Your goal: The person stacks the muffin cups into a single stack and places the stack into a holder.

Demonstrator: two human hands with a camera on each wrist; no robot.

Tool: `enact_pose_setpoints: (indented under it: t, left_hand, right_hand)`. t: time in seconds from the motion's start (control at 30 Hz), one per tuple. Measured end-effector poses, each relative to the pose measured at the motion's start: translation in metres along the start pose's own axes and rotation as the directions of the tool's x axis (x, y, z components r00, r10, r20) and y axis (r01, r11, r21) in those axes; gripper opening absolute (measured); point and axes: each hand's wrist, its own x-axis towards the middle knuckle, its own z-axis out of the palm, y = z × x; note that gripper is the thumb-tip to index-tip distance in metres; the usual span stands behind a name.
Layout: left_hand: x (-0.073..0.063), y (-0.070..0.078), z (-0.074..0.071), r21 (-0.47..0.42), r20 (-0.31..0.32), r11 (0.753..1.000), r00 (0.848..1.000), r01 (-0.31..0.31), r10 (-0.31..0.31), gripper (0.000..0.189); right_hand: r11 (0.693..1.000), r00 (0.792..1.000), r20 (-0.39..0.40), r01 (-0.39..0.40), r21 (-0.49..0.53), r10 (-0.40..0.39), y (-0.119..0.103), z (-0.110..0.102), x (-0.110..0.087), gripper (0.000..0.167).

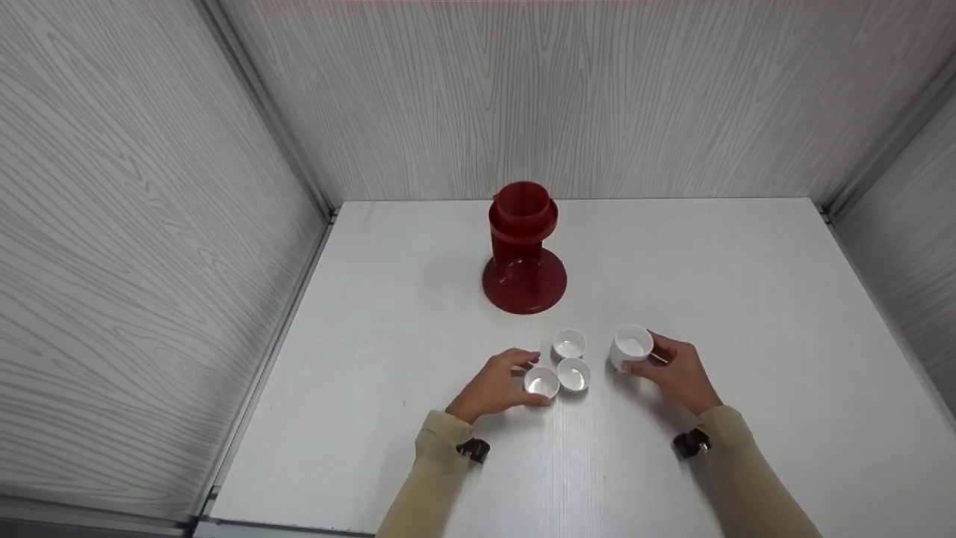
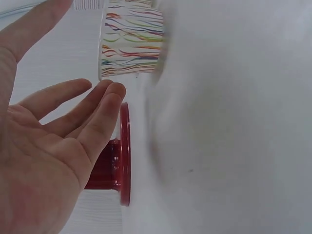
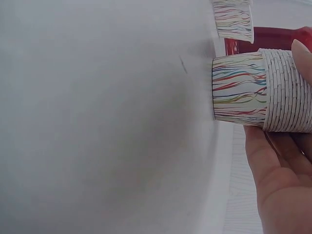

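Observation:
My right hand (image 1: 680, 373) grips a stack of nested paper cups (image 1: 632, 345) near the top, thumb on one side and fingers on the other. In the right wrist view, the stack (image 3: 239, 90) shows many layered rims and wavy coloured stripes on the lowest cup. My left hand (image 1: 497, 385) is spread around a single striped paper cup (image 1: 541, 382), thumb in front and fingers behind. The left wrist view shows its fingertips (image 2: 114, 90) right by that cup's (image 2: 131, 41) rim. Two more paper cups (image 1: 573, 374) (image 1: 570, 344) stand close beside it, mouths up.
A red plastic stand (image 1: 524, 280) with a round base and a ring-shaped top holder stands behind the cups. The white table (image 1: 388, 299) is bounded by wood-grain panels (image 1: 448, 97) at the back and both sides.

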Motion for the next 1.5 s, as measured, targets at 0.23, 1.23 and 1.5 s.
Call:
enact_pose_setpoints:
  t: [0.23, 1.23, 1.5]
  left_hand:
    - [-0.003, -0.002, 0.007, 0.040, 0.009, 0.999, 1.000, 0.026, -0.027, 0.079]
    - [0.010, 0.005, -0.016, -0.100, -0.102, 0.995, 0.995, -0.022, 0.012, 0.060]
    - [0.023, 0.023, -0.026, -0.085, -0.107, 0.991, 0.990, -0.100, 0.091, 0.061]
  right_hand:
    - [1.000, 1.000, 0.003, -0.019, 0.000, 0.019, -0.002, -0.001, -0.001, 0.071]
    - [0.999, 1.000, 0.006, -0.021, -0.031, 0.021, -0.003, -0.003, -0.001, 0.075]
    - [1.000, 1.000, 0.020, -0.006, 0.011, 0.006, 0.001, -0.006, 0.001, 0.073]
